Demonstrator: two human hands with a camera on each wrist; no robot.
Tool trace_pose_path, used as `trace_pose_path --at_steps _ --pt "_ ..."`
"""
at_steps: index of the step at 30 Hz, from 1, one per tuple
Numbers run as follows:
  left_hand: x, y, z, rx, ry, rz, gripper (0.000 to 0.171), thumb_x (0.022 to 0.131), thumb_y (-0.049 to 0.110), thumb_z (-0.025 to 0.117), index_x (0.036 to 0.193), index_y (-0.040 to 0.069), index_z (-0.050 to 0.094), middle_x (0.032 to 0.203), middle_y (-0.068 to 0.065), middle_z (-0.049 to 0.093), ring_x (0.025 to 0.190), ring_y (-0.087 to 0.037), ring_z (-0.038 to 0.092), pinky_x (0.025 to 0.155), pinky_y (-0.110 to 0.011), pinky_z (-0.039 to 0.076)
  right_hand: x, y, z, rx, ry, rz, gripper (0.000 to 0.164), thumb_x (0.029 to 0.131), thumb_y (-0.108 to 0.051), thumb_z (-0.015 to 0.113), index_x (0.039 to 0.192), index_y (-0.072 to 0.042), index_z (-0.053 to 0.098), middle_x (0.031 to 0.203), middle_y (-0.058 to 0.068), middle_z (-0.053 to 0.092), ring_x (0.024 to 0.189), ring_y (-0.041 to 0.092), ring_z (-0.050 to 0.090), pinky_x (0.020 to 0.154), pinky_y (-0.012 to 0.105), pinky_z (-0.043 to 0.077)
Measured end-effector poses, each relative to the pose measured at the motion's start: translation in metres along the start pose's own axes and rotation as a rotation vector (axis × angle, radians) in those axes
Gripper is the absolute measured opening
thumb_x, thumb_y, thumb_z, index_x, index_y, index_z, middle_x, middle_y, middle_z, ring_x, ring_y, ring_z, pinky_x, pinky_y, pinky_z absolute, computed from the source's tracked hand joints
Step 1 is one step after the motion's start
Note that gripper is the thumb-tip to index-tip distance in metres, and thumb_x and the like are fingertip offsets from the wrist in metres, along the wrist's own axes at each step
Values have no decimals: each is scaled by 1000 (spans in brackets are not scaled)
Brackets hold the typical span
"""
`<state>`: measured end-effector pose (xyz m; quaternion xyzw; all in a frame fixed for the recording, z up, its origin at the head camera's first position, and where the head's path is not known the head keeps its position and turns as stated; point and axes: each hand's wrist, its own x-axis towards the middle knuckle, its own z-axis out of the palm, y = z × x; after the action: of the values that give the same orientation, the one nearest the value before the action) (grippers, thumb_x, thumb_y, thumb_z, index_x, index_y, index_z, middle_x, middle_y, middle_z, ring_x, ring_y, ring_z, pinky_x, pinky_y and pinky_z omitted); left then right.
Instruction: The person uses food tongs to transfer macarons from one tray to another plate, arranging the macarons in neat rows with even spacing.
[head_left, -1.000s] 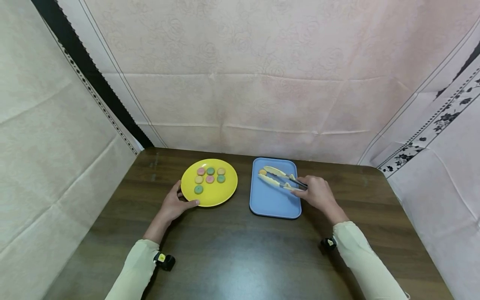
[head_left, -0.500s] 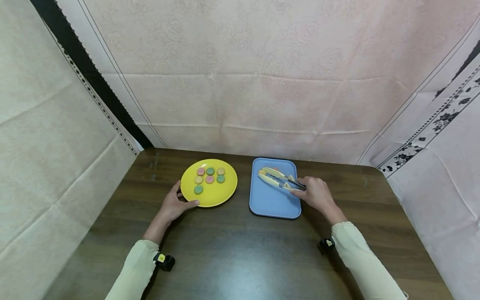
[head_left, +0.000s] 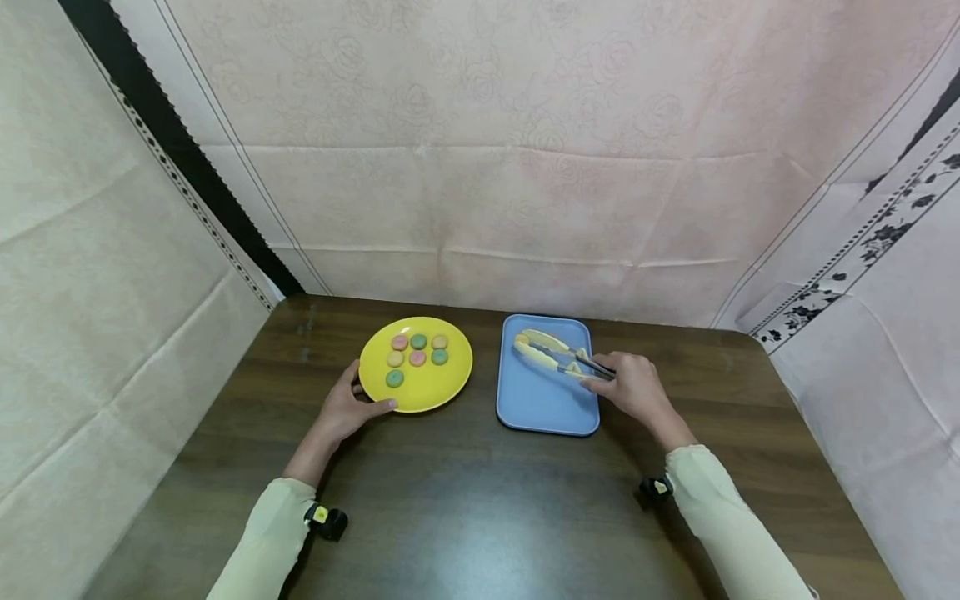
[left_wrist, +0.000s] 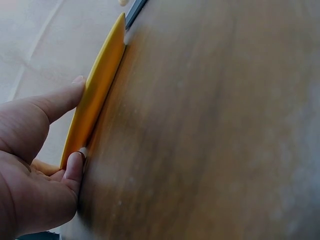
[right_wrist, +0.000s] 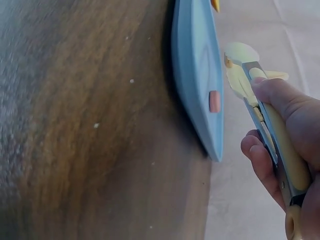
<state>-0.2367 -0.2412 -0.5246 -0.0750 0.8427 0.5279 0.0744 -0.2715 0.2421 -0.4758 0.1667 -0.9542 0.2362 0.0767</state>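
My left hand (head_left: 348,412) grips the near left edge of a yellow plate (head_left: 442,387), which bears several pink, green and cream macarons (head_left: 417,357). In the left wrist view the thumb presses the rim of the plate (left_wrist: 95,95), with fingers curled at its lower side. My right hand (head_left: 636,387) holds a pair of tongs (head_left: 546,341) with pale yellow tips over a blue tray (head_left: 547,414). A yellowish macaron (head_left: 521,339) sits between the tong tips. The right wrist view shows the tongs (right_wrist: 287,152) held above the tray, and a pink piece (right_wrist: 214,101) on the tray.
Plate and tray stand side by side on a dark wooden table (head_left: 465,500). Pale patterned cloth (head_left: 480,208) hangs behind the table's far edge and on both sides. A black camera is strapped to each wrist.
The tongs have shifted slightly up and to the left, and their tips now cover more of the macaron. A pinkish bit that showed behind the tongs is hidden. Left hand and plate stay put.
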Motion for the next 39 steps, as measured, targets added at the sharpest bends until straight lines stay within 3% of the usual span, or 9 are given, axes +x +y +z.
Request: trace_pose_path --at_steps 5,13,16,22,28,35,39 --pt "0 0 0 6 0 0 121 83 33 87 164 6 2 156 -25 33 137 -38 41 100 -45 46 -2 -9 -5 6 18 -19 52 85 -32 85 122 2 73 104 18 74 73 21 57 63 35 46" --pt "0 1 0 4 -4 7 119 83 31 87 164 5 3 155 -24 34 134 -38 42 96 -40 49 2 -33 -10 -23 56 -125 51 83 -30 87 121 2 74 97 15 75 67 17 52 61 35 45" --pt "0 1 -1 3 -7 12 119 83 31 87 164 5 3 155 -25 34 134 -38 43 93 -38 50 5 -44 -8 -18 64 -157 50 82 -30 87 120 1 75 99 15 76 70 18 58 64 38 49" --pt "0 2 0 8 -2 -3 121 83 32 87 164 5 2 156 -25 33 136 -38 41 101 -45 46 15 -63 0 19 62 -195 53 82 -29 88 125 -1 73 99 13 76 69 18 60 62 38 50" --pt "0 2 0 7 -2 -3 120 83 32 87 164 5 3 155 -25 34 135 -38 42 98 -43 48 25 -80 12 12 53 -249 49 82 -32 88 120 -3 76 121 19 72 101 31 71 79 46 57" --pt "0 2 0 6 -4 -7 121 83 32 87 164 5 2 156 -26 33 136 -39 41 99 -44 48 36 -98 25 2 1 -273 45 83 -32 87 119 -7 77 94 6 72 76 19 58 65 37 49" --pt "0 3 -1 7 -4 -7 120 83 32 87 164 4 2 156 -26 33 136 -39 41 101 -45 47 41 -106 33 -28 -21 -302 46 82 -35 87 118 -8 78 98 4 77 82 16 62 79 39 46"
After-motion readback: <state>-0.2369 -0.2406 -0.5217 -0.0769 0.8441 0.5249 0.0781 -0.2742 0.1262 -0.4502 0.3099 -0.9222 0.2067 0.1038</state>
